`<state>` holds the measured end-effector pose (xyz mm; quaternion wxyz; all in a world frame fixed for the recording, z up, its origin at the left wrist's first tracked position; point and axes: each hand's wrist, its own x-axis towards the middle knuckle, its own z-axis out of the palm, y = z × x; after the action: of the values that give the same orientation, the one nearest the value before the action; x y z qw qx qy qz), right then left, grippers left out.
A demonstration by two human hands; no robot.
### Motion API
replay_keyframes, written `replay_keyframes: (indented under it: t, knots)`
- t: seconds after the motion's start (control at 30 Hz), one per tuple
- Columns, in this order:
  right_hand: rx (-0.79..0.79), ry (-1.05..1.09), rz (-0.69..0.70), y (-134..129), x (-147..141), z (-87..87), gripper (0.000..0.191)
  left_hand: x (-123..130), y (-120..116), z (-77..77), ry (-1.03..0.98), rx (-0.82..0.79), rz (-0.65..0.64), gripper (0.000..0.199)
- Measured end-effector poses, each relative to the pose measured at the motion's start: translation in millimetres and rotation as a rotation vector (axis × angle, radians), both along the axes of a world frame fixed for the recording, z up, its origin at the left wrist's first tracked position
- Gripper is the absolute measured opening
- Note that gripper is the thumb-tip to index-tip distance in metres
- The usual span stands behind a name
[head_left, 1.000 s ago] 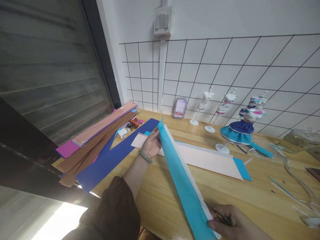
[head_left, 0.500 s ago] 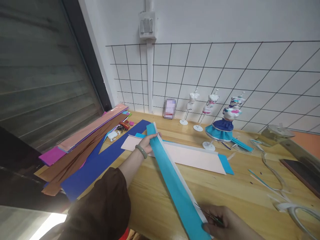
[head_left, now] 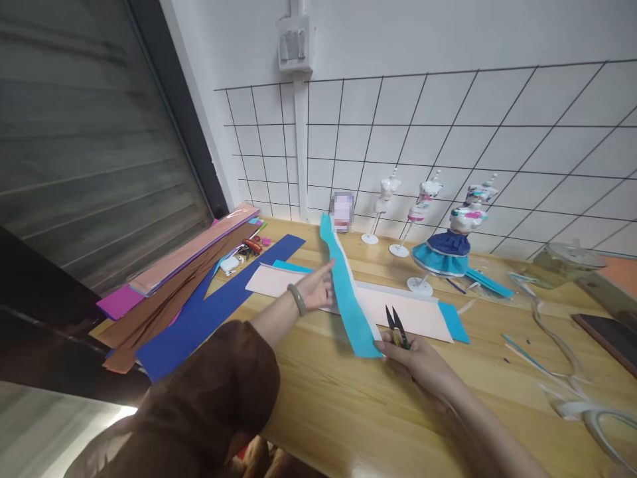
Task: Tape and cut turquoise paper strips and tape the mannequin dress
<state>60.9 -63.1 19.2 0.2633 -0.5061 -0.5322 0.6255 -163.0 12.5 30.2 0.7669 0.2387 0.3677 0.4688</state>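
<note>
A turquoise paper strip [head_left: 347, 292] with a white edge stands up at a slant above the table. My right hand [head_left: 405, 352] pinches its near end between thumb and finger and also holds small black-bladed snips [head_left: 397, 325], blades pointing up. Beside the strip's left edge is my left hand [head_left: 318, 287], its fingers apart and nothing held in them. Beneath the strip lies a pale pink paper piece [head_left: 415, 312] over a turquoise one [head_left: 454, 323].
Blue paper [head_left: 209, 318] and brown strips [head_left: 164, 309] lie at the left, near an earphone case [head_left: 229, 265]. Small dress forms stand at the back, one in a blue skirt [head_left: 440, 253]. White tape [head_left: 604, 425] curls at the right.
My left hand has let go of the strip and spread its fingers. My right hand has moved up and away from me with the strip's near end and the snips.
</note>
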Motion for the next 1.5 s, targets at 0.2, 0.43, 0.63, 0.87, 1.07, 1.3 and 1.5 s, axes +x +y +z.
replay_keyframes:
  t: [0.2, 0.43, 0.63, 0.87, 1.07, 1.3, 1.5]
  knots:
    - [0.073, -0.018, 0.147, 7, -4, -4.1, 0.035, 39, -46, -33.5, -0.058, -0.105, -0.274, 0.027]
    - [0.031, -0.035, -0.006, 4, 7, -6.7, 0.048, 61, -36, -29.8, -0.069, -0.028, -0.121, 0.017]
    - [0.087, -0.15, -0.003, 5, 5, -8.4, 0.046, 67, -44, -26.4, 0.044, 0.08, -0.023, 0.025]
    - [0.16, -0.242, -0.002, 3, 2, -11.4, 0.045, 65, -51, -27.0, 0.077, 0.174, -0.034, 0.037]
    - [0.088, -0.14, -0.03, 7, 3, -11.7, 0.051, 62, -42, -23.9, 0.068, 0.143, 0.176, 0.034]
    - [0.12, -0.07, -0.049, 5, 2, -13.8, 0.052, 62, -41, -19.5, 0.035, 0.143, 0.265, 0.029]
    - [0.12, -0.044, -0.157, 5, 1, -14.2, 0.045, 70, -46, -28.2, 0.099, 0.204, 0.19, 0.028]
